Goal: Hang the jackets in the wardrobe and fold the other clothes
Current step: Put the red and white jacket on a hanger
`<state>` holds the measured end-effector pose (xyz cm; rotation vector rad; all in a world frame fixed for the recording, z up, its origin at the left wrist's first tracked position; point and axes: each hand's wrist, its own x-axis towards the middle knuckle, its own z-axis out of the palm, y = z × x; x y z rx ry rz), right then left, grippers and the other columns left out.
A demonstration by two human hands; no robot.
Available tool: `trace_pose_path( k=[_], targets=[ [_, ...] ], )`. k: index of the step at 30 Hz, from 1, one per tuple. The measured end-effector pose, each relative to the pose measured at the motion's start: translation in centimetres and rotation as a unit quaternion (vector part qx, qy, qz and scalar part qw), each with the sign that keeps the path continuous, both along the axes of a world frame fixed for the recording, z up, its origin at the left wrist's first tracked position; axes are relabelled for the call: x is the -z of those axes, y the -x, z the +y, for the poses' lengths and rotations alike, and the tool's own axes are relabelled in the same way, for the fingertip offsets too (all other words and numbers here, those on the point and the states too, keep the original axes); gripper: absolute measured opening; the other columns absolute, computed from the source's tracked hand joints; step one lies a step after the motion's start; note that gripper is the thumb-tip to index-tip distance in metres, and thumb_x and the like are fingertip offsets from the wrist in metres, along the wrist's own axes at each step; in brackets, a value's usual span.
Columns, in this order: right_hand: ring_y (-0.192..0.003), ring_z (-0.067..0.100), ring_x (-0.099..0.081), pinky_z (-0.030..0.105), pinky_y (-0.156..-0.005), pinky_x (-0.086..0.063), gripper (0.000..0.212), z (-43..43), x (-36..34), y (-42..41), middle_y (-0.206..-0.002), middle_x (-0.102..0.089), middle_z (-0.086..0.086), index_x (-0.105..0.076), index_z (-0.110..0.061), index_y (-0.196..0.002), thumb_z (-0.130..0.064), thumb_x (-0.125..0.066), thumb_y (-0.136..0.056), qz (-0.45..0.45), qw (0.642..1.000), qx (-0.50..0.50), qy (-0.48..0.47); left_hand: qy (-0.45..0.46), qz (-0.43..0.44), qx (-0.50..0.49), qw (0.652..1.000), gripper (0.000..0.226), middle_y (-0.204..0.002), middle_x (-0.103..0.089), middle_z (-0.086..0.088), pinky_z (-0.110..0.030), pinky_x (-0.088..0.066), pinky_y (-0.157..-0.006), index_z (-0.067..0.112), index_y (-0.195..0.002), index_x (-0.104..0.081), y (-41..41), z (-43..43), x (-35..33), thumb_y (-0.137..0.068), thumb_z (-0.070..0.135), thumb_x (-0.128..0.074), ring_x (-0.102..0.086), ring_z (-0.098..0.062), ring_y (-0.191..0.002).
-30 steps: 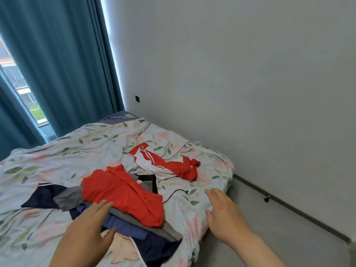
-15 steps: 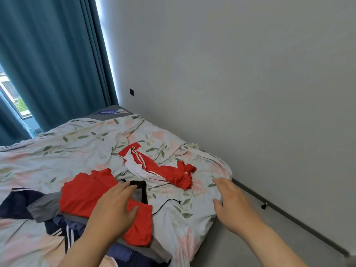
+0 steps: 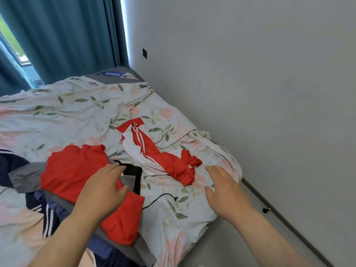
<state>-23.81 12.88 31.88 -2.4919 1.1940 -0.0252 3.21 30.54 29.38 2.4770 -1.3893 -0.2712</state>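
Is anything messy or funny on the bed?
Yes. The clothes pile is a jumbled, unfolded heap. The red-and-white striped garment lies crumpled by itself. The flowered sheet leaves the far corner of the mattress bare.

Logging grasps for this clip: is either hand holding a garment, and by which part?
Nothing is held. The left hand lies open over the red cloth garment; the right hand hovers open above the floral bedsheet.
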Motion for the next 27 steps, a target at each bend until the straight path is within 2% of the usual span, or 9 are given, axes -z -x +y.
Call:
trace_pose_path(
  k=[3, 5, 8, 11, 15, 18, 24, 27],
  targets=[
    [-0.14, 0.014, -0.034, 0.027, -0.114, -0.028, 0.058, -3.4, 1.5, -0.9, -0.153, -0.035, -0.005, -0.032, -0.021, -0.15, -0.026, -0.052, -0.096, 0.007, 0.999, -0.03, -0.019, -0.017, 0.02, -0.034, 0.999, 0.058, -0.138, -0.058, -0.008, -0.041, -0.041, -0.105, 0.013, -0.132, -0.061, 0.6, -2.0, 0.9, -0.078, 0.025, -0.078, -0.052, -0.029, -0.129],
    [-0.141, 0.014, -0.033, 0.026, -0.114, -0.028, 0.058, -6.3, 2.5, -1.7, -0.153, -0.035, -0.005, -0.033, -0.021, -0.151, -0.027, -0.052, -0.096, 0.006, 0.998, -0.053, -0.031, -0.017, 0.028, -0.058, 0.998, 0.057, -0.14, -0.056, -0.006, -0.039, -0.039, -0.107, 0.014, -0.134, -0.059, 1.1, -3.6, 1.4, -0.08, 0.026, -0.075, -0.049, -0.028, -0.132],
    [-0.132, 0.013, -0.042, 0.028, -0.11, -0.037, 0.054, -10.8, 4.2, -3.4, -0.144, -0.044, -0.007, -0.039, -0.023, -0.146, -0.025, -0.053, -0.094, -0.012, 0.993, -0.102, -0.052, -0.032, 0.037, -0.112, 0.993, 0.055, -0.14, -0.056, -0.008, -0.04, -0.041, -0.105, 0.013, -0.132, -0.061, 2.1, -6.0, 2.2, -0.08, 0.024, -0.076, -0.051, -0.028, -0.13],
    [-0.128, 0.013, -0.045, 0.03, -0.107, -0.04, 0.052, -15.2, 6.4, -5.2, -0.14, -0.045, -0.007, -0.041, -0.022, -0.144, -0.025, -0.053, -0.094, -0.006, 0.985, -0.153, -0.08, -0.04, 0.055, -0.172, 0.983, 0.053, -0.135, -0.06, -0.008, -0.04, -0.044, -0.099, 0.011, -0.126, -0.065, 4.1, -8.3, 3.5, -0.077, 0.022, -0.079, -0.056, -0.03, -0.124],
    [-0.117, 0.016, -0.051, 0.031, -0.096, -0.046, 0.044, -20.3, 9.8, -7.9, -0.128, -0.05, -0.005, -0.047, -0.017, -0.135, -0.025, -0.051, -0.092, 0.012, 0.968, -0.227, -0.104, -0.033, 0.1, -0.255, 0.961, 0.048, -0.13, -0.063, -0.004, -0.034, -0.043, -0.096, 0.012, -0.128, -0.063, 6.6, -11.6, 6.3, -0.083, 0.029, -0.07, -0.056, -0.024, -0.122],
    [-0.128, 0.015, -0.044, 0.028, -0.104, -0.04, 0.054, -23.0, 12.0, -9.2, -0.14, -0.045, -0.004, -0.038, -0.018, -0.147, -0.026, -0.052, -0.095, 0.027, 0.957, -0.267, -0.112, -0.015, 0.167, -0.307, 0.937, 0.053, -0.141, -0.053, 0.004, -0.025, -0.036, -0.101, 0.018, -0.141, -0.05, 8.1, -13.7, 8.1, -0.092, 0.033, -0.063, -0.047, -0.014, -0.13],
    [-0.126, 0.02, -0.048, 0.024, -0.095, -0.037, 0.049, -25.5, 14.0, -10.1, -0.135, -0.051, 0.003, -0.047, -0.016, -0.139, -0.026, -0.057, -0.093, 0.036, 0.947, -0.269, -0.169, -0.013, 0.273, -0.377, 0.885, 0.055, -0.148, -0.047, 0.004, -0.02, -0.035, -0.097, 0.021, -0.146, -0.042, 10.1, -15.9, 9.4, -0.096, 0.038, -0.057, -0.046, -0.01, -0.131],
    [-0.134, 0.019, -0.043, 0.028, -0.105, -0.036, 0.059, -26.1, 16.6, -10.7, -0.147, -0.044, 0.003, -0.039, -0.018, -0.147, -0.033, -0.058, -0.093, 0.071, 0.94, -0.253, -0.216, 0.001, 0.31, -0.403, 0.861, 0.055, -0.149, -0.046, 0.003, -0.023, -0.035, -0.102, 0.021, -0.147, -0.042, 10.1, -16.6, 11.6, -0.096, 0.038, -0.057, -0.045, -0.012, -0.133]
  ],
)
